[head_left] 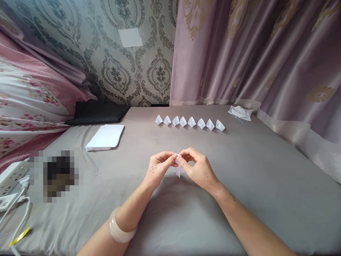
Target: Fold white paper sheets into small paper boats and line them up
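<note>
Between my two hands, above the middle of the grey cloth, is a small folded strip of white paper (178,171). My left hand (161,167) pinches its top edge from the left with thumb and forefinger. From the other side my right hand (199,169) pinches the same top edge, its thumb laid across the paper. The paper's lower end hangs free below my fingers. Part of the fold is hidden behind the fingertips. Farther back, several folded white paper boats (191,122) stand in a row.
A stack of white paper (105,137) lies to the left, before a black folded cloth (99,112). At the far right are loose folded papers (240,113) with a thin greenish stick. Power strips (13,177) with cables sit at the left edge, beside a blurred-out patch.
</note>
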Available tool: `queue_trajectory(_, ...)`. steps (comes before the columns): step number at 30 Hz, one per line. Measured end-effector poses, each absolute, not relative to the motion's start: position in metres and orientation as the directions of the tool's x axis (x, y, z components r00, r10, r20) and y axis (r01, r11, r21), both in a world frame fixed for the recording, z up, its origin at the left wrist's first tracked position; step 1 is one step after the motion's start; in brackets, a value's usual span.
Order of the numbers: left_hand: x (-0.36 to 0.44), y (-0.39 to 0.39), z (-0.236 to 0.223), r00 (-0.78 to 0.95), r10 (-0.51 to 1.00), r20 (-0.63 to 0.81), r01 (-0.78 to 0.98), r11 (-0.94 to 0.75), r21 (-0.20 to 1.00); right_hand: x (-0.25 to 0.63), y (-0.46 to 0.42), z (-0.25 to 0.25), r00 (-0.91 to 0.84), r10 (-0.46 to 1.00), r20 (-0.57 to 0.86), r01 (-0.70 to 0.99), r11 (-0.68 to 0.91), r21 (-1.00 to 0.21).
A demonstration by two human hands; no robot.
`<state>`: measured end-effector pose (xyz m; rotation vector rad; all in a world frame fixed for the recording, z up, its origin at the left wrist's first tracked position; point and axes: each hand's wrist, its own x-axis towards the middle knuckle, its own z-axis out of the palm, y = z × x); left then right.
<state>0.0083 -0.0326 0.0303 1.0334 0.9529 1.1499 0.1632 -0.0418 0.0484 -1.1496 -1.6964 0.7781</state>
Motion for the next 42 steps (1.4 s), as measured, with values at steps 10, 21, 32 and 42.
queue_trajectory(10,0.009,-0.033,0.031,0.155,0.982,-0.109,-0.259,0.147,0.955,0.161,-0.04,0.035,-0.038,0.948,0.317,0.346,0.31,-0.886)
queue_trajectory(21,0.009,-0.033,0.032,0.122,0.986,-0.113,-0.269,0.143,0.952,0.156,-0.042,0.033,-0.135,0.804,0.579,0.49,0.562,-0.666)
queue_trajectory(32,0.01,-0.031,0.029,0.146,0.986,-0.08,-0.295,0.12,0.948,0.152,-0.043,0.032,-0.007,0.899,0.438,0.366,0.409,-0.836)
queue_trajectory(42,0.013,-0.032,0.028,0.121,0.984,-0.133,-0.345,0.167,0.923,0.148,-0.044,0.031,0.057,0.947,0.315,0.271,0.289,-0.918)
